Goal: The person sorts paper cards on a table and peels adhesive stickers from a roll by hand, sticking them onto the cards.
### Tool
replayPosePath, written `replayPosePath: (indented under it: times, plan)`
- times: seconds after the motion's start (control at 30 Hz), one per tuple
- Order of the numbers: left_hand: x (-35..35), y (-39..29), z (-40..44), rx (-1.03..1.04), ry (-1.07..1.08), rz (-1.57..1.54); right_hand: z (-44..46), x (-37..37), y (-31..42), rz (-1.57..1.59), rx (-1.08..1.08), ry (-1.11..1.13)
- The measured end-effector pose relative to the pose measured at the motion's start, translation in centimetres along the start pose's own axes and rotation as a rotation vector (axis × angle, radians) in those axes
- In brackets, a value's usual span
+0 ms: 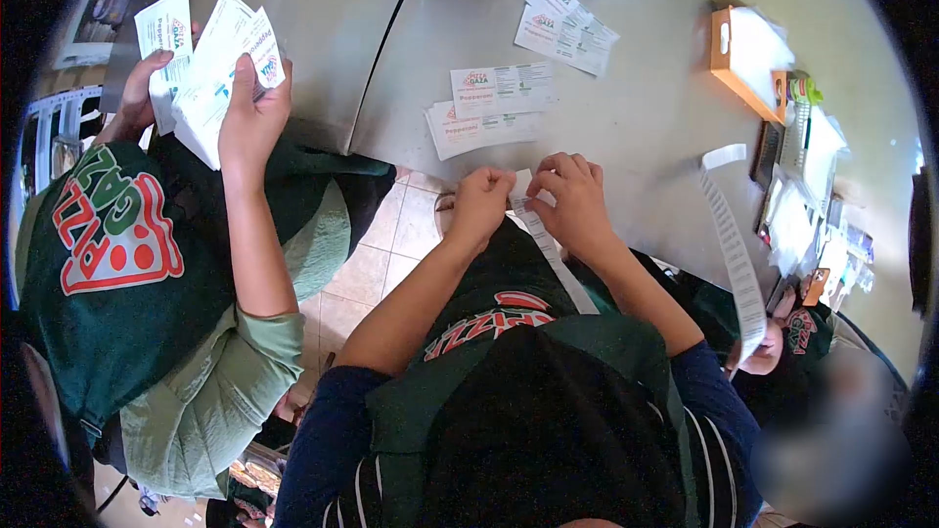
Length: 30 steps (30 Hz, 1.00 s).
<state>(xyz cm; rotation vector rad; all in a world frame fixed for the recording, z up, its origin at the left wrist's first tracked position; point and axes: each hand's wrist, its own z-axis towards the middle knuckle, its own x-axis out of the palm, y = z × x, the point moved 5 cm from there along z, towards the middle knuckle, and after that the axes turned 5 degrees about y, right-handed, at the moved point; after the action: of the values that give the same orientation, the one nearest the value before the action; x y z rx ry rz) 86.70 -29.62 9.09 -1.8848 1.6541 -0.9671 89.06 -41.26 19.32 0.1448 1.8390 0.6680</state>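
Observation:
A long white strip of printed labels point(544, 246) hangs down over my green apron. Near the table's front edge, my left hand point(479, 203) pinches the strip's upper end from the left. My right hand point(572, 198) is closed at the same end, with thumb and forefinger on its right edge. Just beyond my hands, two stacks of printed Pepperoni pizza cards lie on the table: the upper stack point(501, 90) overlaps the lower stack point(479, 135).
To my left, a co-worker's hands hold fanned printed cards point(217, 88). At right, another person's hand holds a second label strip point(736, 244). More cards point(565, 34) lie farther back on the metal table point(646, 88). An orange tray point(724, 49) and papers line the right edge.

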Motion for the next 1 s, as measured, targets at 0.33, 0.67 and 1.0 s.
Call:
replayPosePath:
  times: [0.33, 0.67, 1.0]
  plan:
    - [0.3, -4.3, -0.7, 0.476, -0.08, 0.825, 9.7, -0.9, -4.1, 0.476, 0.121, 0.02]
    - [-1.6, -7.1, 3.7, 0.74, -0.285, 1.496, 16.2, 2.8, -6.2, 0.435, 0.045, 0.135]
    - [-1.7, -7.1, 4.4, 0.753, -0.246, 1.479, 17.2, 3.7, -3.8, -0.099, 0.127, 0.141]
